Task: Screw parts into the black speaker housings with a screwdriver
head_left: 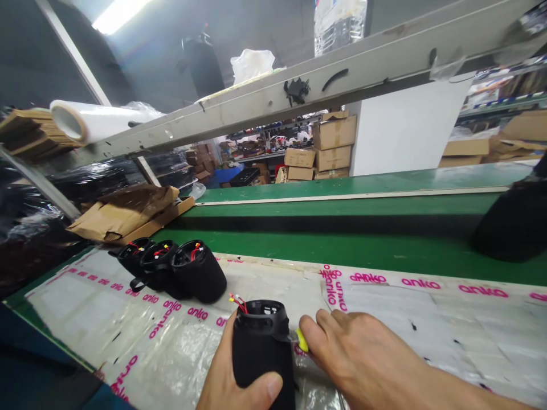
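My left hand (228,376) is wrapped round a black, fabric-covered cylindrical speaker housing (262,356), its thumb across the front. The housing stands with its open top up, and red wires (243,307) with small connectors stick out at the rim. In my closed right hand (359,347) is a small yellow-handled tool (302,340). Its short metal tip reaches the right side of the housing just below the rim; the fingers hide most of the handle, so its exact kind cannot be told. Further left stand three similar black housings (200,279) with wires inside.
Plastic sheeting with pink lettering (188,341) covers the bench. Beyond it runs a green surface (282,242), with a dark object (513,222) at the far right. Flattened cardboard (128,213) lies back left. A metal beam (256,97) crosses overhead, carrying a plastic film roll (102,121).
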The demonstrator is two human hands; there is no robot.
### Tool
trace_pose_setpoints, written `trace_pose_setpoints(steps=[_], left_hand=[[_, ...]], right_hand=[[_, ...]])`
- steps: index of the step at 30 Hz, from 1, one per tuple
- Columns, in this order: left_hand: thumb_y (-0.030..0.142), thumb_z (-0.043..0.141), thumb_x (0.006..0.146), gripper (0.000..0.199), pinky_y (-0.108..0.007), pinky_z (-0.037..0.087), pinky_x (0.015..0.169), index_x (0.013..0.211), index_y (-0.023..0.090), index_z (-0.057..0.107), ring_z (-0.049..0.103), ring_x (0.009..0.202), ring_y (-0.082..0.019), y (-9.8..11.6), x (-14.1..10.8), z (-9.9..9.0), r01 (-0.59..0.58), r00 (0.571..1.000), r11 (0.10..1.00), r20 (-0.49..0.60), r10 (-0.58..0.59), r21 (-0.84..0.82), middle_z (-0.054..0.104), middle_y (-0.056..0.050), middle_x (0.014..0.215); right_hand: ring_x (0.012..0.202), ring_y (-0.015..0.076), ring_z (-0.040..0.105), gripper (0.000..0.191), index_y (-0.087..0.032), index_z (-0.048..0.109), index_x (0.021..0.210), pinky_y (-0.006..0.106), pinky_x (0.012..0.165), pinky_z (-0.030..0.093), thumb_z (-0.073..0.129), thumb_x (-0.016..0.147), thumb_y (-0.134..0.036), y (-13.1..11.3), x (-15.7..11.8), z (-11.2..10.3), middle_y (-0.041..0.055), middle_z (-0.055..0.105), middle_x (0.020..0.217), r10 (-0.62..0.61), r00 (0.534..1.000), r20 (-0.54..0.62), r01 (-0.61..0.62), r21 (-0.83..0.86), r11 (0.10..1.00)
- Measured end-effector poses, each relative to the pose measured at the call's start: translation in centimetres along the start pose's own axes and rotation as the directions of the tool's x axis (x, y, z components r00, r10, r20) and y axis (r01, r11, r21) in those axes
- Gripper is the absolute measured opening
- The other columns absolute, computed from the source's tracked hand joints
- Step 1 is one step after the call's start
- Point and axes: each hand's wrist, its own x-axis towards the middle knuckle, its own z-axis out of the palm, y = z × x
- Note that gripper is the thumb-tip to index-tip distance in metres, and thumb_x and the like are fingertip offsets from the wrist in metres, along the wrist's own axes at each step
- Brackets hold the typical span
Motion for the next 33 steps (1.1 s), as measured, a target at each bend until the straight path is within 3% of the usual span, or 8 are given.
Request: trace_pose_setpoints(steps=[4,9,17,22,25,28,30,33], left_hand=[[0.059,0.077,0.060,0.093,-0.047,0.034,0.113,0.134,0.020,0.036,0.051,0.129,-0.035,0.1,-0.1,0.0,0.018,1.000,1.000,0.025,-0.019,0.019,0.054,-0.014,0.141],[0.058,0.078,0.058,0.093,-0.046,0.036,0.111,0.133,0.020,0.038,0.052,0.127,-0.035,-0.2,-0.1,0.1,-0.002,1.000,0.999,-0.013,0.002,0.046,0.057,-0.013,0.137],[0.056,0.076,0.061,0.089,-0.047,0.039,0.107,0.134,0.020,0.041,0.055,0.123,-0.035,0.5,-0.1,0.8,-0.008,1.000,0.997,0.002,0.008,0.075,0.059,-0.012,0.134],[0.055,0.076,0.063,0.083,-0.043,0.045,0.101,0.132,0.020,0.045,0.058,0.119,-0.034,1.2,0.1,1.3,-0.018,1.000,0.999,0.015,0.017,0.048,0.063,-0.010,0.127],[0.056,0.078,0.059,0.084,-0.044,0.047,0.099,0.130,0.020,0.048,0.059,0.117,-0.036,1.2,-0.2,1.2,0.036,0.999,0.994,0.037,-0.032,-0.099,0.065,-0.011,0.124],[0.056,0.075,0.063,0.079,-0.044,0.050,0.093,0.129,0.021,0.049,0.063,0.112,-0.036,1.0,-0.8,1.0,0.136,0.988,0.930,0.118,-0.101,-0.342,0.067,-0.012,0.119],[0.054,0.073,0.065,0.078,-0.043,0.051,0.089,0.131,0.021,0.048,0.064,0.109,-0.036,0.8,-1.0,0.8,0.167,0.984,0.904,0.131,-0.124,-0.393,0.068,-0.012,0.116],[0.053,0.075,0.065,0.080,-0.042,0.052,0.087,0.133,0.021,0.046,0.065,0.106,-0.035,0.8,-1.2,0.6,0.131,0.990,0.928,0.093,-0.104,-0.349,0.068,-0.012,0.115]], right_hand=[[0.053,0.0184,0.052,0.026,-0.020,0.046,0.098,0.033,0.045,0.028,0.059,0.078,-0.011,0.3,-0.1,-0.5,0.0008,0.057,0.073,-0.001,1.000,-0.006,0.001,-0.047,0.999],[0.054,0.0190,0.051,0.041,-0.020,0.047,0.095,0.034,0.041,0.022,0.070,0.064,-0.006,0.6,0.2,1.1,0.0003,0.055,0.074,-0.104,0.993,0.051,0.109,-0.107,0.988],[0.050,0.0192,0.049,0.032,-0.020,0.049,0.091,0.037,0.039,0.015,0.067,0.068,-0.007,1.5,0.6,1.3,0.0010,0.054,0.070,-0.178,0.982,0.068,0.179,-0.019,0.984],[0.051,0.0203,0.052,0.035,-0.018,0.053,0.094,0.037,0.038,0.016,0.071,0.066,-0.006,1.5,0.5,1.3,0.0028,0.057,0.072,-0.108,0.987,0.116,0.111,-0.022,0.994],[0.056,0.0192,0.058,0.021,-0.019,0.051,0.093,0.033,0.042,0.027,0.069,0.084,-0.015,1.5,0.6,1.4,0.0013,0.062,0.075,-0.100,0.992,0.078,0.081,0.218,0.973],[0.065,0.0184,0.063,0.012,-0.021,0.049,0.098,0.030,0.052,0.036,0.057,0.101,-0.030,1.3,0.6,1.4,-0.0016,0.066,0.081,-0.007,1.000,0.007,0.003,0.509,0.861],[0.065,0.0199,0.064,0.013,-0.022,0.048,0.098,0.030,0.053,0.036,0.055,0.102,-0.033,1.2,0.7,1.4,-0.0018,0.065,0.079,0.073,0.997,0.025,-0.075,0.533,0.843],[0.057,0.0212,0.062,0.018,-0.022,0.047,0.089,0.030,0.048,0.030,0.059,0.100,-0.031,1.1,1.0,1.4,-0.0018,0.063,0.070,0.086,0.994,0.065,-0.106,0.444,0.890]])
